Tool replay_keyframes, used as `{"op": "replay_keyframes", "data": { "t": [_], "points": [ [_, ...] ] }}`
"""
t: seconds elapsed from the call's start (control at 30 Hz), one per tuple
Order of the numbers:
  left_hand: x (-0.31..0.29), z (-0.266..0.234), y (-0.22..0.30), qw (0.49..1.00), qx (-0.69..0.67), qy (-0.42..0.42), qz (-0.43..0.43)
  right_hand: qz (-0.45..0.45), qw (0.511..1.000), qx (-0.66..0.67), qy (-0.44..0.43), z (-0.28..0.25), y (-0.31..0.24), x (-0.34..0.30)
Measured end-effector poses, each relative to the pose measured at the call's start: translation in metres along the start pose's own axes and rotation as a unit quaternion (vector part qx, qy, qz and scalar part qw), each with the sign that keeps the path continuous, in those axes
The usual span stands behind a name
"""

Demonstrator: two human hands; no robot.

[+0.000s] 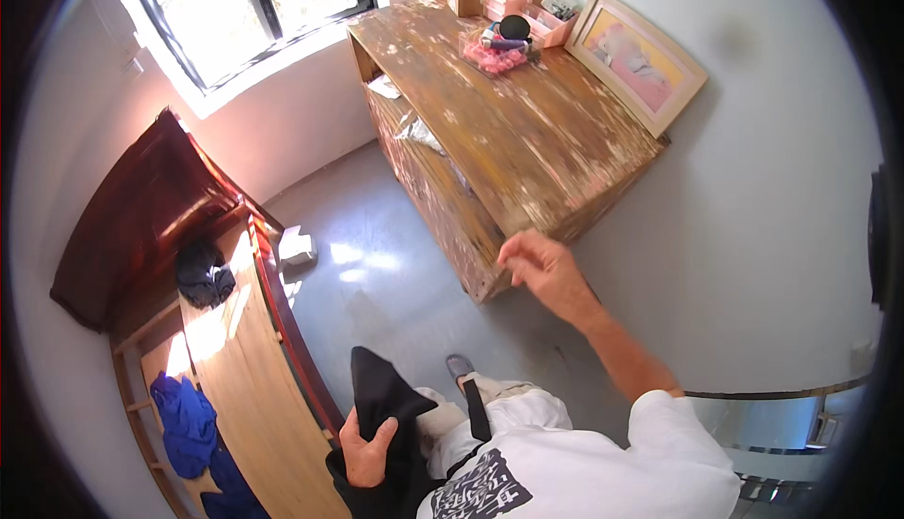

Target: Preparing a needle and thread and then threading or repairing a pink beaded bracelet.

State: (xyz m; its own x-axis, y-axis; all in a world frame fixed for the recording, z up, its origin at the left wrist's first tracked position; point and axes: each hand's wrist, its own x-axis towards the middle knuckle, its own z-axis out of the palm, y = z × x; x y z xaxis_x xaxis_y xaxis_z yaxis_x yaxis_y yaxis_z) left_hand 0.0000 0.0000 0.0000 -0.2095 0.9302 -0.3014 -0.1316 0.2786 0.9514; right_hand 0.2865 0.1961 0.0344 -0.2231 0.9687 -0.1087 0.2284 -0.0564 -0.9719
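Black cloth (381, 392), with a pointed upper end, is gripped in my left hand (367, 451) close to my body. My thumb lies over its front, and the lower folds hang down past my wrist. Out ahead, my right hand (541, 269) is raised by the near corner of a worn wooden cabinet (490, 133). Its fingers are curled in toward the thumb, and I cannot make out anything between them. Whether the hand touches the cabinet cannot be told.
A framed picture (636, 59) leans on the wall atop the cabinet, beside pink boxes (546, 24) and a bag of pink items (499, 56). Left is a wooden bed frame (250, 378) bearing blue clothing (184, 425) and a black bundle (204, 274). A white box (298, 248) sits nearby.
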Motion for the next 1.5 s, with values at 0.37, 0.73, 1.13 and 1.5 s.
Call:
{"op": "replay_keyframes", "data": {
  "t": [0.37,0.73,1.13,1.5],
  "points": [
    [0.245,-0.049,0.094,0.939,0.303,-0.046,0.16,-0.196,0.934,-0.1,0.282,-0.049,-0.138,0.163],
    [0.422,-0.004,0.207,0.936,0.234,-0.228,0.131,-0.208,0.826,-0.309,0.422,-0.165,-0.23,0.269],
    [0.557,0.105,0.281,0.884,0.204,-0.398,0.136,-0.21,0.8,-0.388,0.407,-0.247,-0.243,0.425],
    [0.66,0.254,0.302,0.796,0.26,-0.521,0.164,-0.031,0.82,-0.466,0.33,-0.261,-0.071,0.48]
  ]
}}
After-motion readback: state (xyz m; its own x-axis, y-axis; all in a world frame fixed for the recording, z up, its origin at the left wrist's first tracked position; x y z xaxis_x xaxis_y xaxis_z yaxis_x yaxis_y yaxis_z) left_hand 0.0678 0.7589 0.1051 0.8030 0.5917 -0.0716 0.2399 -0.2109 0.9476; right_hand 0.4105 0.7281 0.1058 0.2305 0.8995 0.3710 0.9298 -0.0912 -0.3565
